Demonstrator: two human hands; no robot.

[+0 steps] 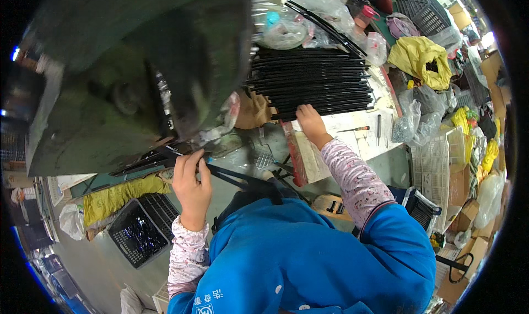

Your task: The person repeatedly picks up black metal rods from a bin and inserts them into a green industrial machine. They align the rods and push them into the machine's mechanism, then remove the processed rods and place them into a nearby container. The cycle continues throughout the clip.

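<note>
My left hand (pixel 192 188) is raised at the lower edge of a big dark green machine (pixel 220 33), fingers pinched together. Whatever sits between those fingertips is too small and dark to name. Just right of that hand, a pair of long black strips (pixel 237 177) slants down toward my lap; I cannot tell whether the hand holds them. On the bench to the right lies a wide row of thin black rods (pixel 314 82), side by side. My right hand (pixel 312 122) is closed over the nearest rod of that row, palm toward the bench.
A screwdriver (pixel 354 129) and a slim metal tool (pixel 378 129) lie on the pale worktable (pixel 344 148). Behind the rods are plastic bags (pixel 325 5). Yellow sacks (pixel 421 60) and a white crate (pixel 432 159) stand right. A black basket (pixel 140 231) is on the floor left.
</note>
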